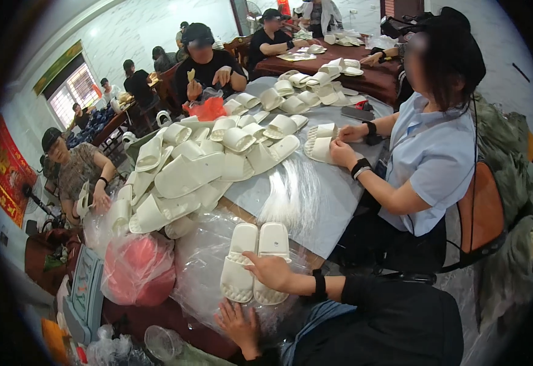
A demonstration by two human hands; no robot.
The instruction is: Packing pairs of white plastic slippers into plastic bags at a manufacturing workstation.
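Note:
A pair of cream slippers (273, 241) lies side by side on a sheet of clear plastic bags (196, 268), heels pointing away from me and straps nearer. My right hand (271, 272) rests across the pair from the right, fingers stretched over the left slipper's strap. Just in front of the toe ends, my left hand (239, 326) lies on the plastic with its fingers spread, holding nothing. Beyond the pair stretches a big heap of similar cream slippers (190, 174). A bundle of clear plastic strips or bags (291, 195) lies on the grey tabletop (333, 207).
A pink bundle in clear plastic (138, 268) sits left of the pair, next to a grey-blue plastic stool or crate (85, 293). On the right, a seated person in a light blue shirt (431, 165) handles another slipper pair (321, 143). Other people sit around the far tables.

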